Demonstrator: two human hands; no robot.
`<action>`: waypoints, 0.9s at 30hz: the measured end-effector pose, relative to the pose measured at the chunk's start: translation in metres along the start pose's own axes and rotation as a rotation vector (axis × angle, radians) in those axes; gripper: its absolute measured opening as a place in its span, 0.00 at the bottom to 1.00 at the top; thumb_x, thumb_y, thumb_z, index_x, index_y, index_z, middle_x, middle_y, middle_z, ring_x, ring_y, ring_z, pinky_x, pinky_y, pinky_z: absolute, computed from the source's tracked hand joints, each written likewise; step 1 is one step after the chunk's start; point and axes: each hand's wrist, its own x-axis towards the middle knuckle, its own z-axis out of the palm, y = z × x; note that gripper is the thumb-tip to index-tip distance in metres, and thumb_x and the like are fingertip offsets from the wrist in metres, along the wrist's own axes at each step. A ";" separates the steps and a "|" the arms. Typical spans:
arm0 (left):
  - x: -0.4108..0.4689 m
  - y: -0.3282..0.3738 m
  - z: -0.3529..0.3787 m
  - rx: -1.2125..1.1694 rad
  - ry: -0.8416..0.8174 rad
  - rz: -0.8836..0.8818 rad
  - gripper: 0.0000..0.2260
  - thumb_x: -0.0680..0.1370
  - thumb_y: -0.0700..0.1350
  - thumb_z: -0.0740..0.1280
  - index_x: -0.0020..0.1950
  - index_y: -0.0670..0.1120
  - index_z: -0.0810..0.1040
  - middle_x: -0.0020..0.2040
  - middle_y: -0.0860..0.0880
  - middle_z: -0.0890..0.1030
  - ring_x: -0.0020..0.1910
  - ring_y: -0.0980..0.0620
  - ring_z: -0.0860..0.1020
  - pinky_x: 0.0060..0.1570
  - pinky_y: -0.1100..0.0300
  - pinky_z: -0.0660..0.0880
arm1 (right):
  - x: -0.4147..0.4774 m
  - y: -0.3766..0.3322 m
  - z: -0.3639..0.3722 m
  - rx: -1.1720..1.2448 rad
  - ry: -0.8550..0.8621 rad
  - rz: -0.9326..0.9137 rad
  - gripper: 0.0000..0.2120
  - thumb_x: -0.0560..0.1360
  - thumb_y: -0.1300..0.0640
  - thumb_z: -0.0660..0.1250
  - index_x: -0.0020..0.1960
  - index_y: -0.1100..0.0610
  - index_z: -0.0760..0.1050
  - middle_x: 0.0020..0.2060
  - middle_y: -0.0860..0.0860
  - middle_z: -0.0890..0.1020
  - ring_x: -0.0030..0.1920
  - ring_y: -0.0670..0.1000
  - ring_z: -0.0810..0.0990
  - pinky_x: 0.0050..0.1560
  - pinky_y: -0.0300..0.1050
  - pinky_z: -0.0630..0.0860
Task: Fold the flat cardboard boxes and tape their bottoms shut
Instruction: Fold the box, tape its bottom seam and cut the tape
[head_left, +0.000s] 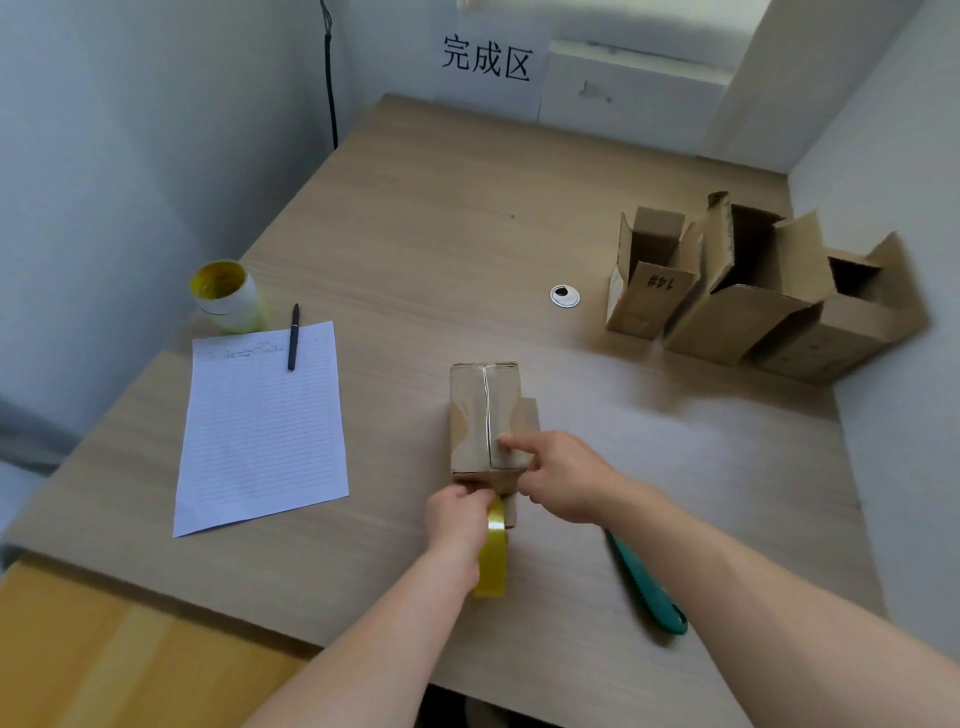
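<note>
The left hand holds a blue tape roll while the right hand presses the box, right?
Not quite: the head view shows the tape roll is yellow, not blue. The left hand does hold it while the right hand presses the box.

Left grip (460, 514) curled tight, right grip (563, 480) pointing its forefinger forward — both forearms stretched ahead.

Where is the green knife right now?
In the head view, the green knife lies on the table, near right, partly under the right forearm, right of the yellow tape roll.
</note>
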 end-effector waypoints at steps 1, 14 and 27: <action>0.002 -0.002 0.000 0.000 0.012 0.015 0.05 0.70 0.41 0.73 0.34 0.42 0.81 0.35 0.45 0.81 0.39 0.46 0.76 0.41 0.55 0.73 | -0.002 0.008 0.000 0.047 0.071 -0.032 0.27 0.73 0.60 0.63 0.70 0.43 0.73 0.44 0.43 0.82 0.48 0.48 0.79 0.55 0.47 0.77; 0.009 -0.015 0.005 0.000 -0.038 0.029 0.06 0.62 0.52 0.72 0.37 0.54 0.83 0.35 0.45 0.81 0.41 0.39 0.81 0.50 0.35 0.79 | -0.063 0.150 0.066 -0.156 0.131 0.368 0.15 0.73 0.53 0.65 0.59 0.50 0.68 0.50 0.52 0.79 0.50 0.56 0.78 0.43 0.47 0.72; 0.004 -0.011 0.001 0.024 0.014 0.032 0.06 0.75 0.45 0.72 0.40 0.45 0.83 0.39 0.46 0.83 0.41 0.41 0.81 0.46 0.41 0.82 | -0.047 0.076 0.029 -0.300 0.394 -0.411 0.16 0.75 0.51 0.63 0.62 0.43 0.77 0.44 0.45 0.82 0.40 0.53 0.80 0.34 0.47 0.76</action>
